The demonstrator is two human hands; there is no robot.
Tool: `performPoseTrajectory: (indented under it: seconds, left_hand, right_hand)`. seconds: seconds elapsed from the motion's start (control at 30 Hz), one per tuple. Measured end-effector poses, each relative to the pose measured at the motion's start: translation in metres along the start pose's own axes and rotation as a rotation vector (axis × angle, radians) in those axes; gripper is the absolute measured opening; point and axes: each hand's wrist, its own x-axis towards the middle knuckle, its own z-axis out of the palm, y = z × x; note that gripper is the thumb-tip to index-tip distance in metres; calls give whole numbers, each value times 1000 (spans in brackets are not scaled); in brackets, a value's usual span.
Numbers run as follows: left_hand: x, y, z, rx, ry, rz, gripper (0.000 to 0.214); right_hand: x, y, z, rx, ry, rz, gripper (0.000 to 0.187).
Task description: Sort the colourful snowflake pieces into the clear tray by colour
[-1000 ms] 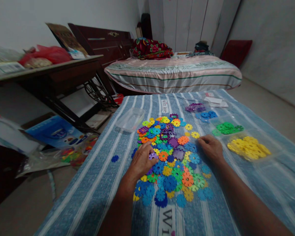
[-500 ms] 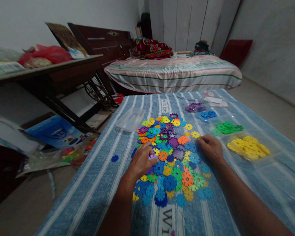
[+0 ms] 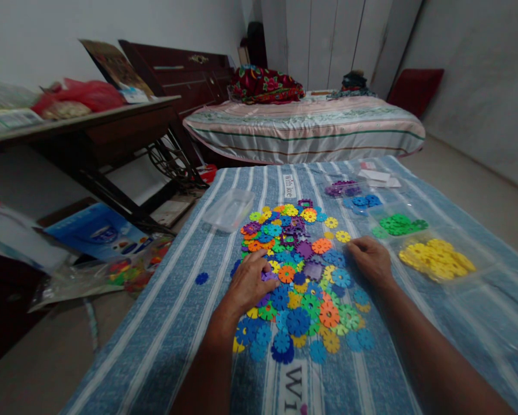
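A heap of flat plastic snowflake discs [image 3: 299, 271] in many colours lies on a blue striped cloth [image 3: 176, 323]. My left hand [image 3: 249, 282] rests on the heap's left side, fingers curled and pinching a pale purple disc [image 3: 268, 276]. At the heap's right edge my right hand [image 3: 371, 259] sits as a loose fist, and what its fingers hold is hidden. Sorted groups lie to the right: yellow discs [image 3: 435, 259], green discs [image 3: 397, 225], blue discs [image 3: 363, 202], purple discs [image 3: 344, 188].
An empty clear plastic tub [image 3: 230, 209] stands left of the heap, and a lone blue disc [image 3: 201, 278] lies on the cloth. A dark wooden table [image 3: 81, 124] with bags is at the left, a bed [image 3: 304, 127] behind, clutter on the floor [image 3: 98, 242].
My left fingers have shifted slightly on the pale purple disc. My right hand has stayed in place.
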Motion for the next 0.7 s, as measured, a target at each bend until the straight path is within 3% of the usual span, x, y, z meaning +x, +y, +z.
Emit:
performPoseTrajectory:
  seconds: [0.7]
  left_hand:
    - [0, -1, 1, 27, 1, 37, 19]
  right_hand:
    - [1, 2, 1, -10, -10, -29, 38]
